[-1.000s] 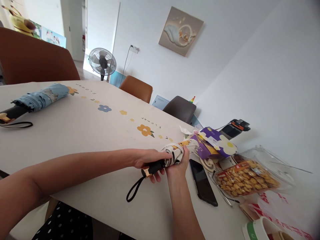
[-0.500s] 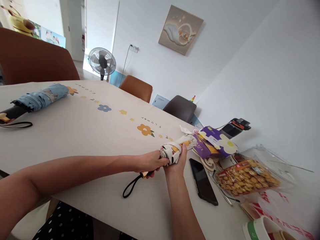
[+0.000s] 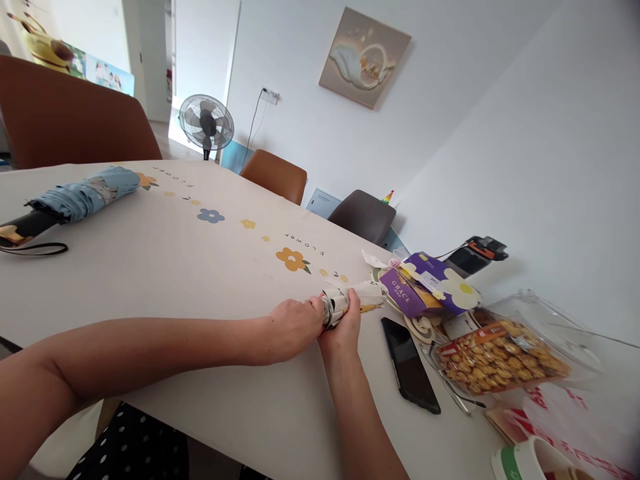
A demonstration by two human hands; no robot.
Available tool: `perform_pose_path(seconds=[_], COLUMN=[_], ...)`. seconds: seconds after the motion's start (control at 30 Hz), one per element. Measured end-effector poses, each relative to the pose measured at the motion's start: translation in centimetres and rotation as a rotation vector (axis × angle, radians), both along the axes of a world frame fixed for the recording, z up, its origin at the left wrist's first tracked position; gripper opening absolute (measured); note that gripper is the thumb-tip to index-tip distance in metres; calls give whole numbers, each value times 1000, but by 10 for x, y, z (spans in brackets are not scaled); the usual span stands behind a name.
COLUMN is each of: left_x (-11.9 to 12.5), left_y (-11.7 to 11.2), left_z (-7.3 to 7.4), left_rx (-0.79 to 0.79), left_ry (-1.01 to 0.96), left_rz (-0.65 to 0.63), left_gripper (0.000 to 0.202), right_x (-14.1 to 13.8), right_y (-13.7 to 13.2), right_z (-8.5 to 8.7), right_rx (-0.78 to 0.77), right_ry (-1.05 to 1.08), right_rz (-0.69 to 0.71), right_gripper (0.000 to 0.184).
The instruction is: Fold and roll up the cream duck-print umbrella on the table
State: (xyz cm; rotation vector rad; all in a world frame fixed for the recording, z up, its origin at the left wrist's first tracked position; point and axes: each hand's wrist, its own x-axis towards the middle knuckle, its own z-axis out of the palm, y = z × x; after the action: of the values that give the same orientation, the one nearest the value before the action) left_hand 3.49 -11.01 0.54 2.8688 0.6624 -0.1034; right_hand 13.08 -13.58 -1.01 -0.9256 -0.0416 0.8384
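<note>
A folded white patterned umbrella (image 3: 350,299) lies on the table with its tip toward a purple flowered box (image 3: 430,283). My left hand (image 3: 293,327) is a closed fist over the umbrella's handle end, which it hides. My right hand (image 3: 340,327) is wrapped round the rolled canopy right beside the left hand. Both hands rest on the white flower-print tablecloth (image 3: 200,267).
A folded blue umbrella (image 3: 80,197) lies far left. A black phone (image 3: 410,363) sits just right of my hands, beside a clear snack box (image 3: 500,357) and a cup (image 3: 530,460). Brown chairs (image 3: 275,173) ring the table; a fan (image 3: 206,123) stands behind.
My left hand slid up over the black handle and its strap, which no longer show. The umbrella's canopy has turned, so less of the pattern shows. Both hands are pressed closer together.
</note>
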Motion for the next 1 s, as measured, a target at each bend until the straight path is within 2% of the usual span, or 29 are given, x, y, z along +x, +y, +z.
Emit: perform_pose_path(seconds=[0.07, 0.13, 0.23, 0.37, 0.43, 0.53, 0.63, 0.73, 0.83, 1.0], left_x=[0, -2, -4, -2, -1, -1, -2, -3, -2, -5], left_y=[0, 3, 11, 22, 23, 22, 19, 17, 15, 11], left_z=[1, 5, 13, 13, 13, 14, 16, 14, 11, 15], left_rx=[-33, -209, -588, -1239, -1527, -1731, -1717, -1598, -1416, -1048], left_ry=[-26, -89, -174, -203, -201, -177, -173, -248, -273, -141], left_rz=[21, 85, 157, 96, 84, 176, 219, 196, 168, 191], left_gripper=[41, 30, 38, 34, 43, 52, 48, 44, 39, 34], right_x=[0, 2, 8, 17, 19, 18, 17, 19, 20, 17], right_y=[0, -1, -2, -6, -7, -8, -8, -8, -7, -5], right_z=[2, 6, 12, 15, 16, 16, 16, 15, 13, 8], right_rx=[17, 57, 96, 51, 63, 107, 116, 147, 168, 133], right_ry=[8, -34, -93, -70, -64, -62, -46, -22, 0, -18], right_rz=[-17, -35, -21, 57, 68, 78, 108, 100, 96, 26], right_gripper=[24, 21, 19, 25, 26, 26, 29, 28, 29, 30])
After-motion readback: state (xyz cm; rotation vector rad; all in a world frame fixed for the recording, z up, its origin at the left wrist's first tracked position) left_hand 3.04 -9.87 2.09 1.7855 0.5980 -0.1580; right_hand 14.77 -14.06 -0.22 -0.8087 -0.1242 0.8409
